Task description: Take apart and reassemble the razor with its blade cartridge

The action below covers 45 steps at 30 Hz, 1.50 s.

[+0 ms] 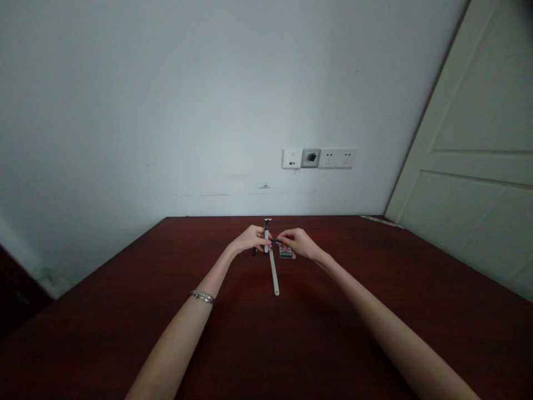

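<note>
My left hand [250, 239] is closed around a slim upright piece [266, 236], white along its length with a black upper part and a shiny, wider top. My right hand [300, 243] pinches a thin dark rod-like piece [275, 240], which points left at the white piece. Whether the two touch is too small to tell. Below them, a long flat white strip [274, 275] with a hole at its near end lies on the table. Under my right fingers sits a small clear case [285, 253] with unclear contents. A small black part [255, 251] shows below my left hand.
The dark red wooden table [266, 344] runs back to a pale wall [225, 111]. Sockets and switches [328, 158] are set in that wall. A thin pale strip [381, 221] lies at the table's far right edge, beside a white panelled door [478, 183].
</note>
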{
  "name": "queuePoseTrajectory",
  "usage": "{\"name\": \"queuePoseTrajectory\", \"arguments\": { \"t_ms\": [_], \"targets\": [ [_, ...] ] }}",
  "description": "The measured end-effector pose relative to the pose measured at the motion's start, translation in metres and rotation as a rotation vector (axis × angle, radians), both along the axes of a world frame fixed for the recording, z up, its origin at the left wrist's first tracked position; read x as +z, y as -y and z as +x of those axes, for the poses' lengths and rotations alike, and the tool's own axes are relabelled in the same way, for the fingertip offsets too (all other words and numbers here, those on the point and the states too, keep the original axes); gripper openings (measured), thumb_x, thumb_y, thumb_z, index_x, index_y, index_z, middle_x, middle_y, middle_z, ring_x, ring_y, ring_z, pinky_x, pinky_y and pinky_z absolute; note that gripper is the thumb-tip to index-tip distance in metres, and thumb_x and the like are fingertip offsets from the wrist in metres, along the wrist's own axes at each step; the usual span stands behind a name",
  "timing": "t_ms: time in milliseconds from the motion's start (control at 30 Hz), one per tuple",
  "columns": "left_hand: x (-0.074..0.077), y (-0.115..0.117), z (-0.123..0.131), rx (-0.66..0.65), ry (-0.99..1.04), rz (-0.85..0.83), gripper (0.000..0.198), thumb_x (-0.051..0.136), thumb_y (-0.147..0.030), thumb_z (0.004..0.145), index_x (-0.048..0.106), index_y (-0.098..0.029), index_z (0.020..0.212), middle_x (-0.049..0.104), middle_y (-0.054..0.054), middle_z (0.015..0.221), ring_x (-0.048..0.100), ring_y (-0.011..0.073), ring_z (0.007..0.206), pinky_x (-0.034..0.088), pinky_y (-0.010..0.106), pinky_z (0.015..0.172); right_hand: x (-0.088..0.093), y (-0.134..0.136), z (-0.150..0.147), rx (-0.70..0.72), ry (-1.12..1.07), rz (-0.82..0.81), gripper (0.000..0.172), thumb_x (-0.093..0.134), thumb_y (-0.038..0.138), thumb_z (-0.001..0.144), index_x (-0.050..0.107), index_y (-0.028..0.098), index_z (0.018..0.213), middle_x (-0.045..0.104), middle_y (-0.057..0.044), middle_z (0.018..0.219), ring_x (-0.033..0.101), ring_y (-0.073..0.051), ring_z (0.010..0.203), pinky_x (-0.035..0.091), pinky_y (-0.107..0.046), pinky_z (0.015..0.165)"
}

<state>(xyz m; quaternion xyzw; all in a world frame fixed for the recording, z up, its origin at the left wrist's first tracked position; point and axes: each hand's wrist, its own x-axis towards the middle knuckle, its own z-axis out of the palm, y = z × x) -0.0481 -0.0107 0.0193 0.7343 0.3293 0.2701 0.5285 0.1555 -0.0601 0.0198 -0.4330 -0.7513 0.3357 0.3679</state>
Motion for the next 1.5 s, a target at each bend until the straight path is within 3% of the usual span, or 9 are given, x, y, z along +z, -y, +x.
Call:
{"name": "queuePoseTrajectory", "arguments": {
  "t_ms": [467,667,833,1000,1133,1367,1500],
  "targets": [
    [0.003,0.004,0.0,-0.005,-0.03,0.013,0.023,0.068,-0.025,0.069,0.06,-0.01,0.085,0.068,0.007,0.071,0.066,0.0153,0.063,0.052,0.023,0.054,-0.008,-0.003,-0.01,-0.103,-0.154,-0.072,0.028,0.059,0.031,0.078,0.068,0.01,0.094,0.066,-0.003,0.059,0.054,-0.009,0.035,0.046,-0.019,0.033],
    [0.002,0.002,-0.001,0.002,-0.011,0.009,0.022,0.068,-0.025,0.069,0.06,-0.01,0.083,0.068,0.008,0.071,0.067,0.0163,0.064,0.052,0.022,0.053,-0.011,-0.007,-0.01,-0.037,-0.248,-0.114,0.027,0.061,0.025,0.076,0.068,0.009,0.095,0.07,-0.007,0.072,0.065,-0.014,0.058,0.056,-0.024,0.047],
    [0.007,0.005,-0.002,0.016,0.008,-0.007,0.021,0.068,-0.025,0.069,0.059,-0.009,0.08,0.068,0.01,0.071,0.067,0.0166,0.063,0.052,0.022,0.053,-0.004,-0.003,-0.007,-0.032,-0.196,-0.113,0.029,0.062,0.018,0.07,0.068,0.009,0.097,0.071,-0.007,0.079,0.066,-0.015,0.063,0.058,-0.026,0.054],
    [0.011,0.01,-0.001,0.041,0.018,-0.025,0.024,0.07,-0.026,0.068,0.059,-0.008,0.079,0.069,0.01,0.07,0.067,0.0166,0.062,0.052,0.022,0.051,-0.001,0.001,-0.004,-0.026,-0.051,0.046,0.027,0.061,0.02,0.072,0.068,0.011,0.096,0.071,-0.007,0.08,0.063,-0.013,0.056,0.054,-0.024,0.051],
    [0.012,0.011,-0.001,0.042,0.03,-0.04,0.026,0.071,-0.028,0.067,0.058,-0.008,0.078,0.069,0.01,0.07,0.066,0.0162,0.06,0.052,0.022,0.051,-0.003,-0.001,-0.002,-0.055,-0.025,0.139,0.025,0.061,0.023,0.073,0.07,0.013,0.094,0.071,-0.007,0.083,0.065,-0.016,0.063,0.054,-0.024,0.051],
    [0.014,0.011,-0.002,0.044,0.053,-0.053,0.03,0.072,-0.028,0.066,0.06,-0.008,0.085,0.069,0.01,0.071,0.066,0.0161,0.061,0.053,0.023,0.052,-0.006,-0.002,0.0,-0.045,-0.132,0.127,0.028,0.061,0.03,0.073,0.07,0.013,0.094,0.069,-0.008,0.087,0.065,-0.016,0.062,0.053,-0.023,0.041],
    [0.016,0.009,-0.004,0.116,0.095,-0.004,0.033,0.074,-0.028,0.065,0.061,-0.008,0.089,0.069,0.01,0.075,0.067,0.0167,0.066,0.054,0.024,0.054,-0.005,-0.005,0.002,-0.065,-0.18,0.121,0.031,0.062,0.031,0.073,0.07,0.01,0.095,0.069,-0.01,0.089,0.066,-0.017,0.062,0.053,-0.024,0.04]
  ]
}}
